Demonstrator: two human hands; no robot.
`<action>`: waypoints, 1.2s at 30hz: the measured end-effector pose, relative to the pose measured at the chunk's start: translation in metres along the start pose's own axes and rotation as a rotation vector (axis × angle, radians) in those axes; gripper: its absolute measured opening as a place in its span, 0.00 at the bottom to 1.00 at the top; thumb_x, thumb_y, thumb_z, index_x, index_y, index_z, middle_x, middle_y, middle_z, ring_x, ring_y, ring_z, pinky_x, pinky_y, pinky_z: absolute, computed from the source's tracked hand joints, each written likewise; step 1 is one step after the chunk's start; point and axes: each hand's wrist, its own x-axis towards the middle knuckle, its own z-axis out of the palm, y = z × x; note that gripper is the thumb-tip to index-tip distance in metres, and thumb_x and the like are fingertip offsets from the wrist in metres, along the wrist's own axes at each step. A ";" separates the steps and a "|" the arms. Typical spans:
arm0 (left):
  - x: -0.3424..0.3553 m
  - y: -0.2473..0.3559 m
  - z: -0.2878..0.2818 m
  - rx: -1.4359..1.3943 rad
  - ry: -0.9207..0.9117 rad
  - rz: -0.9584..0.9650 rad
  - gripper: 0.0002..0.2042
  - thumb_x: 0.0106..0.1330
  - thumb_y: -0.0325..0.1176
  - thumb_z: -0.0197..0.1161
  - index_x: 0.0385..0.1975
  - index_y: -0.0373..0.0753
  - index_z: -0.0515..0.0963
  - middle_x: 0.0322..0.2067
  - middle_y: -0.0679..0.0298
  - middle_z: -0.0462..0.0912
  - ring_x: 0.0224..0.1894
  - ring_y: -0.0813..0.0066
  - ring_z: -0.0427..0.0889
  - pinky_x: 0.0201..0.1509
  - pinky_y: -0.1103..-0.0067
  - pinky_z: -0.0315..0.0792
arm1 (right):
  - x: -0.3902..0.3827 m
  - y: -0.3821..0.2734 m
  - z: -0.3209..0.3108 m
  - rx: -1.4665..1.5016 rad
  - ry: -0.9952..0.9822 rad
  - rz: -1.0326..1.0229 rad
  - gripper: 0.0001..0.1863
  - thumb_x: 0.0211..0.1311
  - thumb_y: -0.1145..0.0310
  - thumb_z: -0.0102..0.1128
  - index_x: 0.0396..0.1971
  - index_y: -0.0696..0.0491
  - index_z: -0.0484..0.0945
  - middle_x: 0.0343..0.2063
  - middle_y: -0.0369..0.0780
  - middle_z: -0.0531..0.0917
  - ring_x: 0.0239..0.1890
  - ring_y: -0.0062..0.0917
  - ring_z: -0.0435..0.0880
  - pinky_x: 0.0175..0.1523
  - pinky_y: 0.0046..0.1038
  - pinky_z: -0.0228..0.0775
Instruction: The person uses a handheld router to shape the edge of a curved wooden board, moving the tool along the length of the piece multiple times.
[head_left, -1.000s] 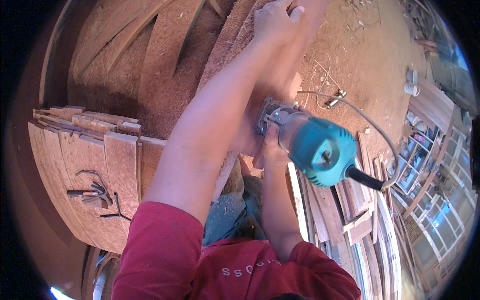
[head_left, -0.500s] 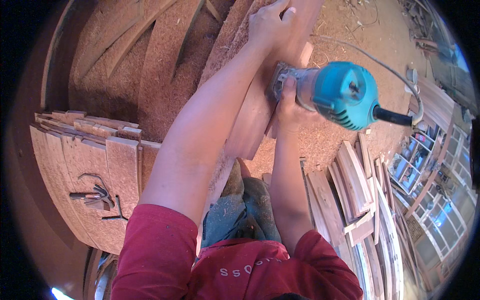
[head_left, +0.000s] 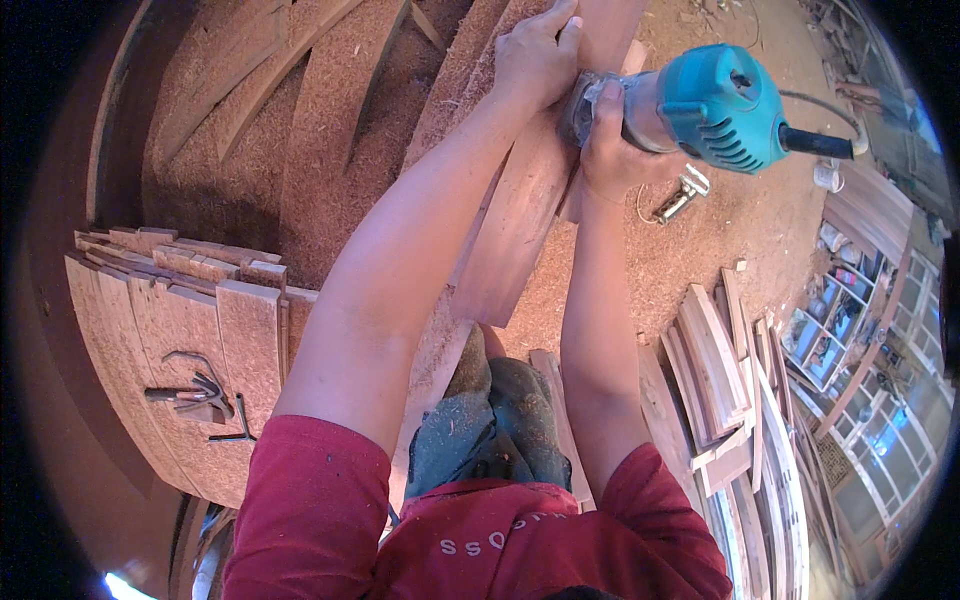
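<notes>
My right hand (head_left: 617, 155) is wrapped round the clear lower body of a teal trim router (head_left: 722, 108), thumb along its side. The router lies tilted sideways, its base against the edge of a reddish wooden board (head_left: 512, 235). A black cord sleeve sticks out of its right end. My left hand (head_left: 537, 58) is closed over the far part of the board, close to the router's base, fingers partly hidden. The board slants from near my knees up to the far edge of the view. The router's bit is hidden.
Curved wooden pieces (head_left: 375, 85) lie in sawdust at the far left. A plank stack (head_left: 180, 330) carries several small hand tools (head_left: 190, 390). More cut wood (head_left: 705, 365) is piled at my right. A shiny metal tool (head_left: 684, 196) lies on the sawdust-covered floor beyond my right wrist.
My right hand has slid the router farther away along the board's edge, up and to the right. The metal tool on the floor has come into view. My left hand stays on the board.
</notes>
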 end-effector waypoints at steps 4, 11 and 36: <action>-0.001 0.004 0.000 0.012 -0.020 -0.035 0.23 0.77 0.46 0.52 0.65 0.43 0.77 0.51 0.43 0.84 0.54 0.45 0.84 0.61 0.59 0.76 | 0.006 0.016 0.004 -0.045 0.025 0.039 0.40 0.42 0.61 0.85 0.53 0.65 0.73 0.48 0.47 0.83 0.48 0.36 0.84 0.58 0.37 0.75; 0.000 0.004 -0.003 0.030 -0.026 -0.009 0.23 0.77 0.45 0.52 0.65 0.41 0.76 0.50 0.43 0.85 0.53 0.45 0.84 0.60 0.59 0.76 | 0.026 0.039 0.017 -0.031 -0.003 -0.057 0.43 0.46 0.61 0.84 0.57 0.64 0.69 0.51 0.48 0.79 0.51 0.35 0.81 0.59 0.36 0.73; -0.005 0.006 -0.001 0.035 -0.028 0.035 0.22 0.76 0.43 0.52 0.65 0.43 0.75 0.54 0.50 0.84 0.59 0.49 0.81 0.64 0.55 0.66 | 0.091 0.131 0.061 -0.228 0.049 -0.046 0.52 0.46 0.53 0.80 0.67 0.66 0.65 0.58 0.56 0.77 0.62 0.46 0.78 0.67 0.44 0.67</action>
